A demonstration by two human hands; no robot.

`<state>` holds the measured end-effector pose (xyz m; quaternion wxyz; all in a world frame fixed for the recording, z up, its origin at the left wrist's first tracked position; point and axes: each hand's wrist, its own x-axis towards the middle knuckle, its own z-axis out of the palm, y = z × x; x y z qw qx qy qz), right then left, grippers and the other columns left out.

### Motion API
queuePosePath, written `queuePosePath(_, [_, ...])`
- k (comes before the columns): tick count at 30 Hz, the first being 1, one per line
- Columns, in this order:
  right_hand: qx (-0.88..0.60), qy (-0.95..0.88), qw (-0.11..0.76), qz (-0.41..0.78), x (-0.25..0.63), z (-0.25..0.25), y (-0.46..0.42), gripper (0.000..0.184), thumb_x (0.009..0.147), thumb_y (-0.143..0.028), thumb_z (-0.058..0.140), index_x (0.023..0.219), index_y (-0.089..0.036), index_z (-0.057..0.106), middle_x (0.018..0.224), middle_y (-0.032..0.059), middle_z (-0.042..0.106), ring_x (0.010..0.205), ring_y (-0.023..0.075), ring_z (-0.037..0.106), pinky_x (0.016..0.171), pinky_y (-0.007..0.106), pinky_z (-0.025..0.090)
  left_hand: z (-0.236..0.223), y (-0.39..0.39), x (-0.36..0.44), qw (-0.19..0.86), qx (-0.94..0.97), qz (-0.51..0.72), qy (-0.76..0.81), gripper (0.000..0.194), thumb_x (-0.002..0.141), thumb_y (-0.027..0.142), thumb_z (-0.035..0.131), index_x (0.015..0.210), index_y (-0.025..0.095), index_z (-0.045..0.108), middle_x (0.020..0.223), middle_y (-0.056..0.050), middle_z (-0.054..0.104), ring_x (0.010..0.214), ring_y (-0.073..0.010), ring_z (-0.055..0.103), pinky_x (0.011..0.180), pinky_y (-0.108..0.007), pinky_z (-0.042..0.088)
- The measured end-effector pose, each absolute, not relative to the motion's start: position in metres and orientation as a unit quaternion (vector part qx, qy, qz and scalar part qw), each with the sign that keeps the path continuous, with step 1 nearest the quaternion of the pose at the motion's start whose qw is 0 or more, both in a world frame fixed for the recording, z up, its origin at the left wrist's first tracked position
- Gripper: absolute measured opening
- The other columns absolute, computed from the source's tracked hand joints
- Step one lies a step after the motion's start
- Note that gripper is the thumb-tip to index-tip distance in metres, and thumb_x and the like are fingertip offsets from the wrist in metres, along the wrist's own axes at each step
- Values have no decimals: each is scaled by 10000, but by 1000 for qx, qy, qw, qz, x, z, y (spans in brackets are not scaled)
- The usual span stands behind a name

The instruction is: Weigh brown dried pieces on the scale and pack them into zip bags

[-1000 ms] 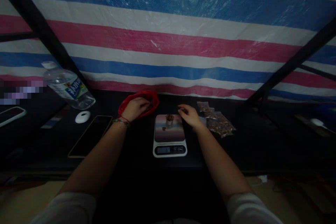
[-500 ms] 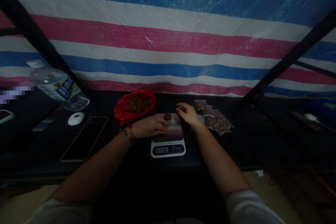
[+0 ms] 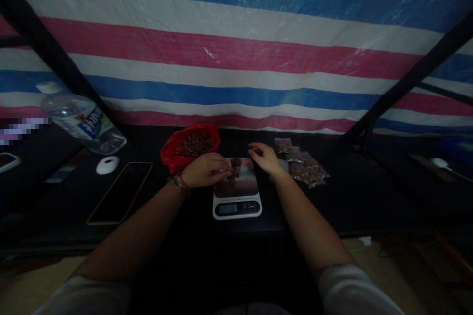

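Note:
A white kitchen scale (image 3: 236, 209) with a shiny plate stands in front of me. Near the back of its plate is a small cup (image 3: 235, 162) with brown dried pieces in it. My left hand (image 3: 207, 170) reaches over the plate's left side, fingers bent together close to the cup; what they pinch, if anything, is too small to make out. Beside the plate's right edge, my right hand (image 3: 266, 158) rests with thumb and fingers slightly apart, holding nothing visible. Behind my left hand lies an open red plastic bag (image 3: 170, 150) filled with brown dried pieces.
Several small clear zip bags (image 3: 306, 167) of brown pieces lie right of my right hand. To the left are a phone (image 3: 120, 194), a white mouse-like object (image 3: 107, 165) and a leaning plastic bottle (image 3: 83, 118). Striped sheeting (image 3: 236, 64) hangs behind the black table.
My left hand has shifted slightly up and back from the cup's side, uncovering more of the plate. My right hand has hardly moved.

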<state>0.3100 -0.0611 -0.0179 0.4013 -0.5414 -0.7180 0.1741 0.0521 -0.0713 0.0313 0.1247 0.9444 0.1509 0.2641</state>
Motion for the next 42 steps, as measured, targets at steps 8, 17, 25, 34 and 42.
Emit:
queuePosePath(8, [-578,-722,354,135,317,-12,-59,261,815,-281,556,1027,-174,663,891,58,696,772,161,632,727,283,484,42,-57,27,192,945,128,232,262,808,379,591,706,149,666,660,-13,612,596,-97,552,569,-193,391])
queuePosePath(17, [-584,-722,349,123,317,-13,-58,228,819,-259,551,996,-180,671,917,60,700,821,176,642,763,301,493,38,-61,33,277,934,65,216,243,723,376,687,864,178,694,769,-11,657,656,-108,579,581,-185,398])
queuePosePath(25, [-575,-725,357,129,316,-11,-58,228,822,-253,544,991,-172,674,924,64,701,830,174,647,782,303,496,25,-63,47,295,929,136,177,148,828,287,583,859,178,680,836,-32,659,768,-121,594,707,-213,427])
queuePosePath(34, [-578,-719,364,128,316,-9,-60,212,827,-250,539,971,-180,678,925,60,703,838,172,648,792,302,496,50,-63,20,300,903,40,304,258,798,401,570,766,169,679,664,6,630,592,-115,561,546,-206,370])
queuePosePath(42, [-584,-719,355,128,315,-9,-60,212,825,-253,541,968,-185,682,934,58,703,846,175,646,790,301,497,55,-147,5,284,894,-25,346,251,698,371,668,920,254,677,858,-3,652,719,-155,602,602,-227,416])
